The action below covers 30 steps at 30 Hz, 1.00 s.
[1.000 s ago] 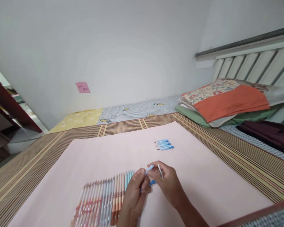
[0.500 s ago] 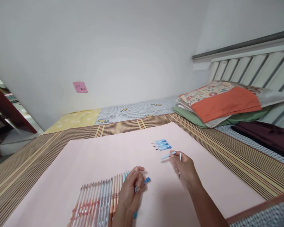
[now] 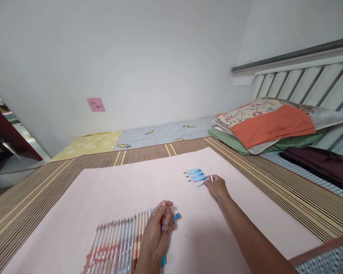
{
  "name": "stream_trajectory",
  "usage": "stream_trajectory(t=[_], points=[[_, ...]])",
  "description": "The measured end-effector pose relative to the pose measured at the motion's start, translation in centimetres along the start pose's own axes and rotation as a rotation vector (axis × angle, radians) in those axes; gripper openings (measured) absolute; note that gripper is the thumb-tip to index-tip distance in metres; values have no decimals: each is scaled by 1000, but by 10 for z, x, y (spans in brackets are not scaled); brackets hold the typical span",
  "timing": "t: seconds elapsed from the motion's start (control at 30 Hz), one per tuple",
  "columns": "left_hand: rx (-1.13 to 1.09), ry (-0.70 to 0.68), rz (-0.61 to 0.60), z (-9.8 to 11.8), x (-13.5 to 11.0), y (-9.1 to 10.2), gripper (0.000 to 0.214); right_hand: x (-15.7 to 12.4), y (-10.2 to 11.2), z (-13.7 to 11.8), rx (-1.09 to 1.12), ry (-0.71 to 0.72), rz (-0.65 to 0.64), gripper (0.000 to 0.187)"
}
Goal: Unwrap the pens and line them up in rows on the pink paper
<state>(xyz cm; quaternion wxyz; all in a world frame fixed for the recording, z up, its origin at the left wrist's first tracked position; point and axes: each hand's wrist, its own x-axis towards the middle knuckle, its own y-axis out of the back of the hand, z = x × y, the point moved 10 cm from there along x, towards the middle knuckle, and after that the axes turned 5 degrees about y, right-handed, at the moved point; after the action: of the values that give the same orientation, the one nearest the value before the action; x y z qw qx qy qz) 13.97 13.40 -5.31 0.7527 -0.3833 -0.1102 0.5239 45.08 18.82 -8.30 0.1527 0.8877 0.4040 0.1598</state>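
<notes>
My left hand (image 3: 157,232) is closed round a blue pen barrel (image 3: 175,217) whose end sticks out to the right. It hovers over the right end of a row of several pens (image 3: 117,243) lying side by side on the pink sheet (image 3: 125,190). My right hand (image 3: 216,187) reaches far forward and pinches a small light-blue pen part (image 3: 201,183), with a thin white refill (image 3: 211,178) between its fingers. The pinched part sits right beside a small group of three blue pen parts (image 3: 196,175).
The pink sheet lies on a striped woven mat (image 3: 31,198). Folded cloths and an orange pillow (image 3: 274,123) are stacked at the back right, with a dark cloth (image 3: 322,161) beside them. A pink note (image 3: 96,104) is stuck on the white wall.
My right hand has left my left hand and moved forward with the light-blue part and the refill to the group of blue parts. My left hand kept the blue barrel.
</notes>
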Motion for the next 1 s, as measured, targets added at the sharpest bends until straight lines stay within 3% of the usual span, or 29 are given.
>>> stream_trajectory(t=[0.13,0.3,0.67,1.0], points=[[10,-3,2,2,-1,-1,43,4,17,-3,-238,32,-59,30],[14,-9,9,4,-3,-2,46,2,33,-9,-474,80,-131,13],[18,-10,11,1,0,3,39,1,15,-16,-645,122,-189,15],[29,-6,8,1,-1,1,42,-10,8,-19,-715,135,-166,22]])
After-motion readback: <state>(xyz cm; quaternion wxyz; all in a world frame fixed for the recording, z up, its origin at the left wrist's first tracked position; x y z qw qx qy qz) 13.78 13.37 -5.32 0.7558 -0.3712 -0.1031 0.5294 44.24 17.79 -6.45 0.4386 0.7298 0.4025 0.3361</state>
